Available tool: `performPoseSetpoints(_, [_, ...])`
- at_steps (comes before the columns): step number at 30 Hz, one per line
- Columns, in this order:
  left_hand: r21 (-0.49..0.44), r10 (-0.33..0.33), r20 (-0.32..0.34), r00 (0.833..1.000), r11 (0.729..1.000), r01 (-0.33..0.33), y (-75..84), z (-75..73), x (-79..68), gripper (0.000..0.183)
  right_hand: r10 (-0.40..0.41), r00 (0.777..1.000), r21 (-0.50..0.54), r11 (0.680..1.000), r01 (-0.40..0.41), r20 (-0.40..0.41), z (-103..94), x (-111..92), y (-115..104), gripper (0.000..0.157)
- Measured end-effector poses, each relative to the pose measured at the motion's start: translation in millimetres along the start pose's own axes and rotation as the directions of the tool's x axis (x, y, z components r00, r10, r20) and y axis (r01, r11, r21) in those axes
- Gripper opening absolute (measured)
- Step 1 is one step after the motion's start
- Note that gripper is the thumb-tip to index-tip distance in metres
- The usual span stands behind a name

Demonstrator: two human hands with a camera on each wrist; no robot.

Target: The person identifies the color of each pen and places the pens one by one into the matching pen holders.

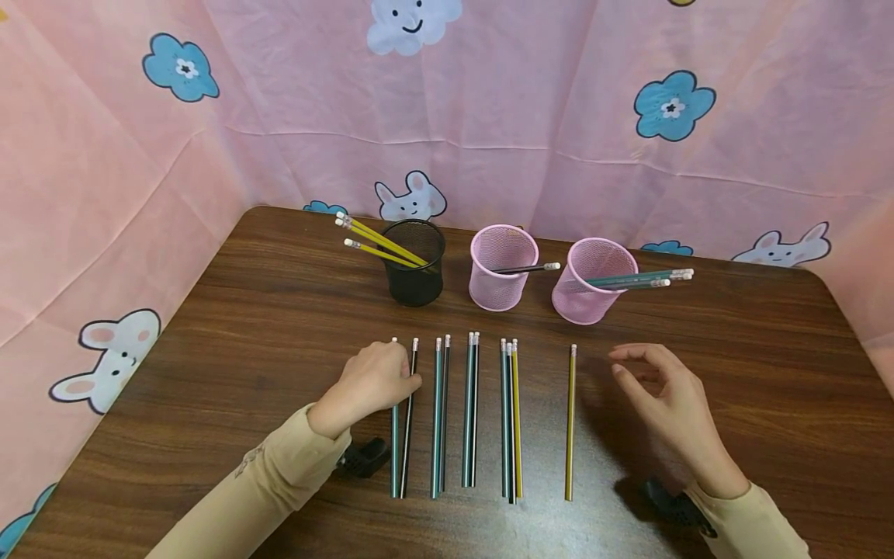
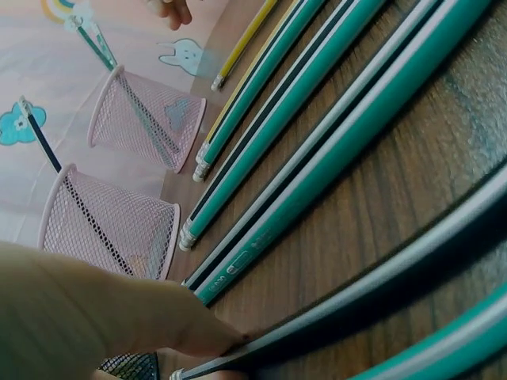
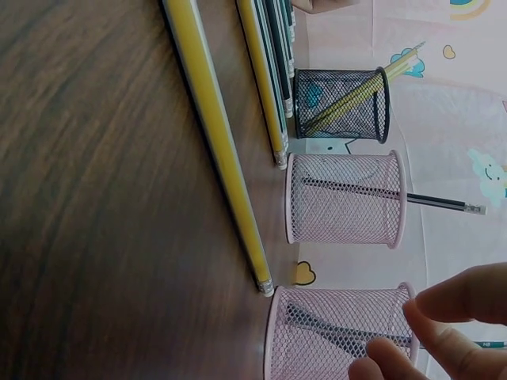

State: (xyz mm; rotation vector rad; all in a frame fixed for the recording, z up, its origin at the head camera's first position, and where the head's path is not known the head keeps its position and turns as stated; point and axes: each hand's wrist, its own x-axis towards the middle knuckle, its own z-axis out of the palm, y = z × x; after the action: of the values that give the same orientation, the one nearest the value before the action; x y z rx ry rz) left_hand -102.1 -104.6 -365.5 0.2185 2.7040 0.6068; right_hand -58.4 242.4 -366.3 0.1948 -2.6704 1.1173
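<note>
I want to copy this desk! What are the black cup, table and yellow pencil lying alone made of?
Black cup: probably painted metal, with see-through mesh and a smooth rim.
Table: wood or a wood-look top, softly shiny, with brown grain.
Lone yellow pencil: maybe painted wood, with smooth, even colour.

One table (image 1: 726, 349) bears ten loose pencils: four green pencils (image 1: 436, 419), four black pencils (image 1: 408, 427) and two yellow pencils (image 1: 571, 427). There are three mesh cups, one black cup (image 1: 414, 289) with three yellow pencils in it, and two pink cups (image 1: 497, 289), one with a single black pencil and the other with three green ones, so seventeen pencils altogether. Two hands count too, one left hand (image 1: 373, 380) and one right hand (image 1: 673, 404), plus three printed rabbits (image 1: 412, 200)
</note>
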Motion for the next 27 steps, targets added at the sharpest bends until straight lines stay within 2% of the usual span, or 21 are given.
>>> performPoseSetpoints(8, [-0.039,-0.006,-0.019,1.0,0.999,0.005,0.8,2.8,2.6,0.054,-0.015,1.0,0.003,1.0,0.015,-0.008,0.9,-0.3,-0.1,0.015])
performPoseSetpoints(19, [-0.053,-0.007,-0.074,0.997,0.999,0.003,5.0,1.5,6.1,0.034,-0.01,1.0,0.003,1.0,0.01,0.002,1.3,-0.8,0.6,0.015])
performPoseSetpoints(24, [-0.121,0.037,-0.106,0.994,0.991,-0.05,7.2,0.0,6.0,0.024,-0.016,1.0,0.016,1.0,0.016,-0.002,1.5,-1.8,-0.8,0.016])
performPoseSetpoints(27, [-0.215,0.055,-0.099,0.994,0.974,-0.075,9.0,-1.6,4.7,0.019,-0.017,1.0,0.022,1.0,0.017,-0.008,1.3,-2.7,-1.3,0.017])
